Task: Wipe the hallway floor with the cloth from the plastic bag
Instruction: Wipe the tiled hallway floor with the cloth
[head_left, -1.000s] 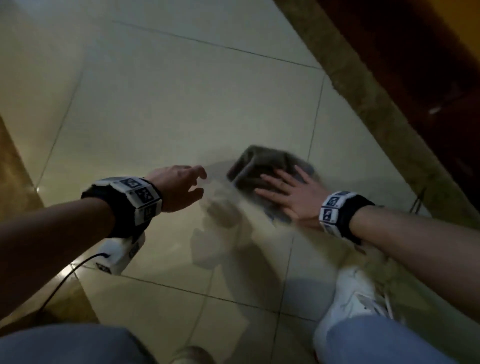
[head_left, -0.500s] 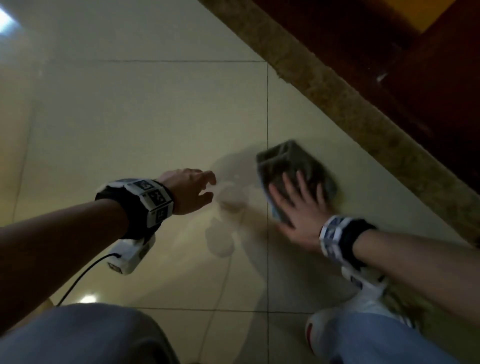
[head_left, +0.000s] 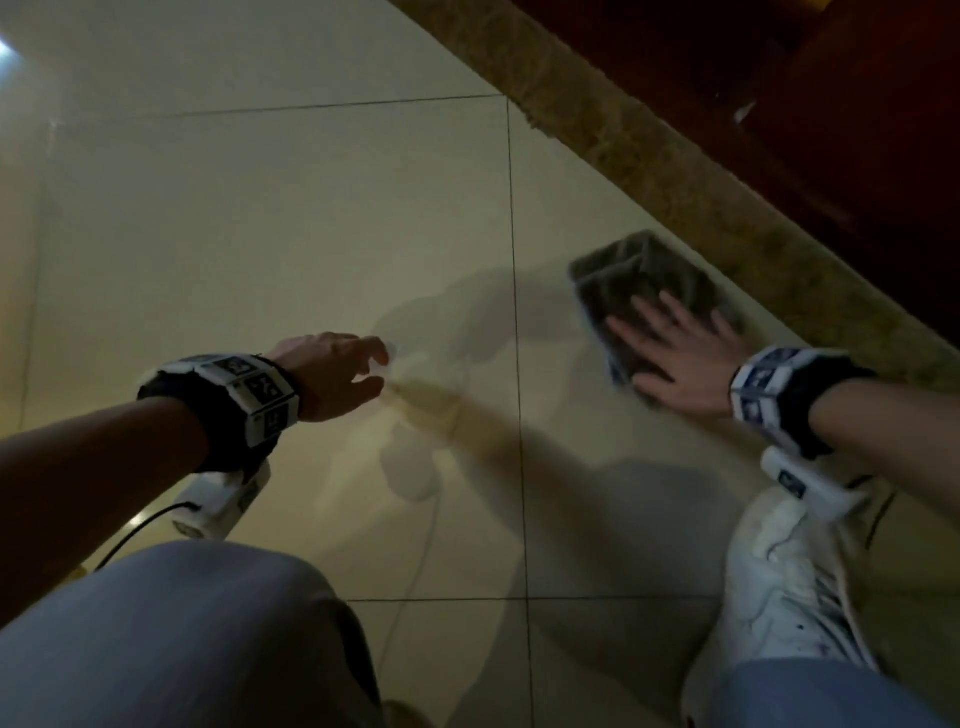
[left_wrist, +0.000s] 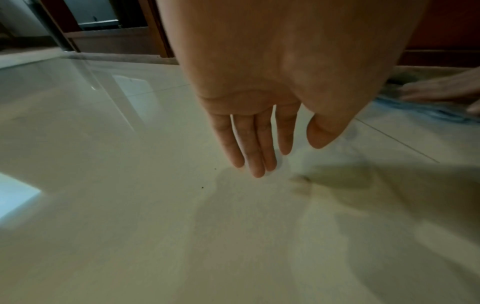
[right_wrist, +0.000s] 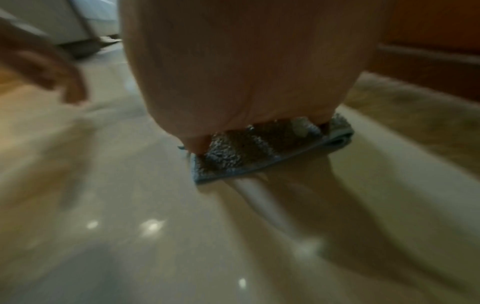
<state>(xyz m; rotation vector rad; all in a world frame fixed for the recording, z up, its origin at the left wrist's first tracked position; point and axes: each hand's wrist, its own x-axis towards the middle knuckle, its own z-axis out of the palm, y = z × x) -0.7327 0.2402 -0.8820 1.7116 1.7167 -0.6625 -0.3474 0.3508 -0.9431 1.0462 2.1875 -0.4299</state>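
The floor (head_left: 260, 234) was made of large glossy cream tiles with thin dark joints, and it reflected small lights. On it, close to the speckled brown stone border (head_left: 675, 182) that ran along the dark wooden wall, lay the cloth (head_left: 639, 270). It was a grey-blue folded cloth with a rough looped pile and a smoother hemmed edge, almost rectangular in shape. The right hand (head_left: 675, 353) lay flat on the near half of the cloth, with the fingers (head_left: 670, 317) straight and spread, and it pressed the cloth against the tile; the far half of the cloth stayed uncovered. The left hand (head_left: 332, 374) was well apart from the cloth, over the next tile; it held nothing, its fingers (left_wrist: 257, 144) were straight and close together and pointed down to the floor. If the fingertips touched the tile, I cannot tell. A white sneaker (head_left: 789, 587) stood on the floor near the right wrist.
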